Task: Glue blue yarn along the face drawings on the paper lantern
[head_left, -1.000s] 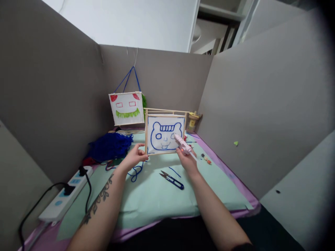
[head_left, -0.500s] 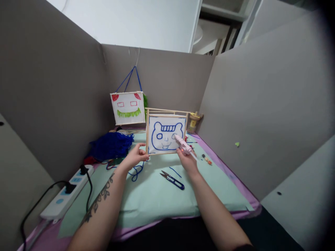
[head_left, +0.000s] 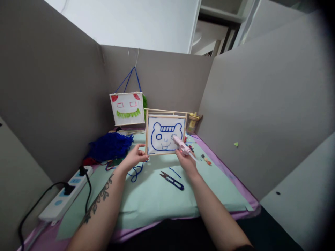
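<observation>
The glue gun (head_left: 182,145), pale pink, is sitting in the R hand (head_left: 187,162), which is gripping its handle, w/ a small red light glowing by the thumb. It's lying on the near side of the framed drawing (head_left: 165,134), the R hand being much closer to it than the L hand (head_left: 136,156). Its long axis is running diagonally: nozzle pointing fwd & left, away from the R hand, at the fainter eye outline on the R-hand side of the face; a pale stick is poking out the back, toward the R wrist. Can't tell if the tip is touching the cloth or stopping just short. The framed drawing is standing roughly upright btwn & slightly ahead of both hands, facing the person, long axis going L to R; the L hand is pinching its lower L corner, fingers bent. Nearer than both hands, btwn the forearms, the snips (head_left: 172,181) are lying w/ blades pointing fwd-left, a short blue thread (head_left: 175,172) just beyond. Past the L hand a blue yarn heap (head_left: 111,146) is resting, w/ a hanging picture (head_left: 128,111) dangling beyond; small bits (head_left: 206,160) are lying right of the R hand.
</observation>
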### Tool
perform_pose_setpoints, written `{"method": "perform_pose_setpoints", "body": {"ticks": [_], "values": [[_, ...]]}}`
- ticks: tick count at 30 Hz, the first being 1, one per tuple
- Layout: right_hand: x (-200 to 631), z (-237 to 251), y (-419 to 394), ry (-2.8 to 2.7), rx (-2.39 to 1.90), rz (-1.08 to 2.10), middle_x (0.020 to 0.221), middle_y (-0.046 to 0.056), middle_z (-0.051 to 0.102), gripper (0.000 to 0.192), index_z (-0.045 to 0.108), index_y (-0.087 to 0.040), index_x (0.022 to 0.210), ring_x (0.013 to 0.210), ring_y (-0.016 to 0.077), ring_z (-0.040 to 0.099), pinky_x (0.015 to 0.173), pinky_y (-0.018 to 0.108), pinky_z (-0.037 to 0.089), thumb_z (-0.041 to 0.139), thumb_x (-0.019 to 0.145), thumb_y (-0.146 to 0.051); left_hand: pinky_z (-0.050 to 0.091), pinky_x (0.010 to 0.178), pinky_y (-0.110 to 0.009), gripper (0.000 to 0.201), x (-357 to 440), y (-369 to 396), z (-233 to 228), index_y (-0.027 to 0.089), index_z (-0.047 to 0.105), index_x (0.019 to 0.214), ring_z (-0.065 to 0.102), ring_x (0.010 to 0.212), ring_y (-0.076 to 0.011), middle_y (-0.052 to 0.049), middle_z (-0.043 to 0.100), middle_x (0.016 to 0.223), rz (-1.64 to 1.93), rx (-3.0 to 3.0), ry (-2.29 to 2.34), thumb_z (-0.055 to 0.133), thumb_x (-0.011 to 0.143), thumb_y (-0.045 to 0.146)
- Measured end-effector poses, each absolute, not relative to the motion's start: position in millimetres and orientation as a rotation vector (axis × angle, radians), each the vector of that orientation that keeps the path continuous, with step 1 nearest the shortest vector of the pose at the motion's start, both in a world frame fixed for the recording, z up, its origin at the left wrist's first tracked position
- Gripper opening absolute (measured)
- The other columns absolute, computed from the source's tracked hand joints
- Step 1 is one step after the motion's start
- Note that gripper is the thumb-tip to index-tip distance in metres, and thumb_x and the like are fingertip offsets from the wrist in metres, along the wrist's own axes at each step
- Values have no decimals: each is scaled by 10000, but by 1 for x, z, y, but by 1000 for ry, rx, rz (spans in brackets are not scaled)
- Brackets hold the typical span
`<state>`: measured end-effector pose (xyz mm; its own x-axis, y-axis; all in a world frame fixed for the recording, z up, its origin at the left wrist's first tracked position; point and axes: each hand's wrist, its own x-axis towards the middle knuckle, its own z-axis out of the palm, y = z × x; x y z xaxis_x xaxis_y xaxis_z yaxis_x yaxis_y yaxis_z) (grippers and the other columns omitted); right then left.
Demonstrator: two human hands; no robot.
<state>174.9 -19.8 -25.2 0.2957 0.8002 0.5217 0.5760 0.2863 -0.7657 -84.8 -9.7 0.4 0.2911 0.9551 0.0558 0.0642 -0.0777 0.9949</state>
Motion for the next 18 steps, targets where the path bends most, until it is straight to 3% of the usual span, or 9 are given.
{"method": "perform_pose_setpoints", "body": {"ticks": [18], "values": [[175, -25, -26, -1379, -1400, 276, 934, 101, 696, 404, 666, -161, 1014, 876, 253, 641, 794, 351, 506, 579, 725, -429, 487, 639, -282, 669, -85, -9, 1, 187, 382, 1157, 628, 667, -161, 80, 518, 606, 995, 1454, 1022, 749, 608, 293]]}}
